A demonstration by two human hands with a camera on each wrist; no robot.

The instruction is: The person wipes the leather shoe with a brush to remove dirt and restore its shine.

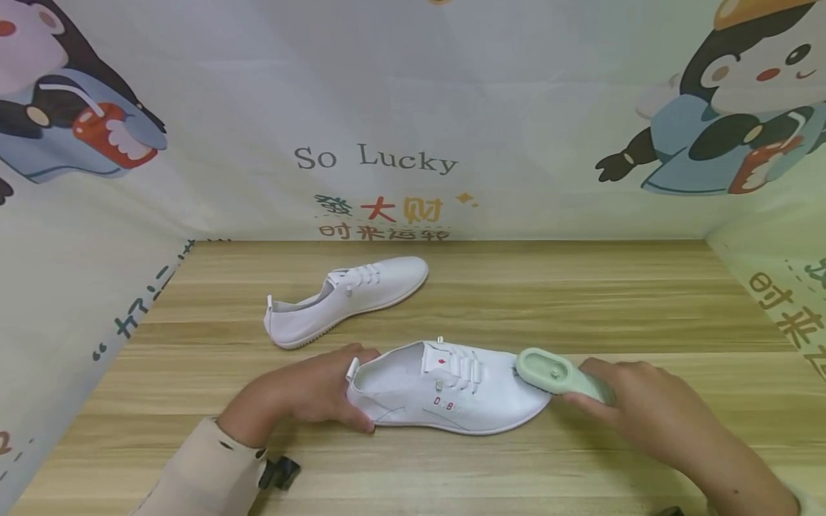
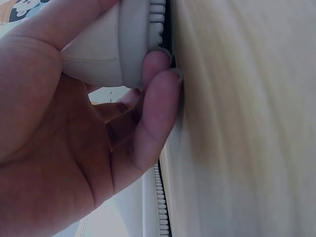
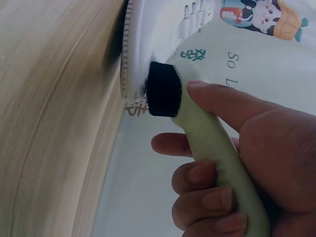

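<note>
A white lace-up shoe [image 1: 400, 401] with small red marks on its side lies across the wooden table, toe to the right. My left hand [image 1: 329, 390] grips it by the heel, and in the left wrist view fingertips [image 2: 160, 98] curl at the edge of the sole. In my right hand [image 1: 645, 401] is a pale green shoe brush [image 1: 545, 371], held by its handle. Its dark bristles [image 3: 164, 90] are against the toe of the shoe in the right wrist view. Thumb along the back, the other fingers wrap the handle.
Behind, the second white shoe [image 1: 381, 287] stands on the wooden table [image 1: 581, 294], toe pointing right. A pale printed cloth [image 1: 548, 143] rises at the back and both sides. Near the left sleeve [image 1: 206, 473] is a small black clip [image 1: 280, 473].
</note>
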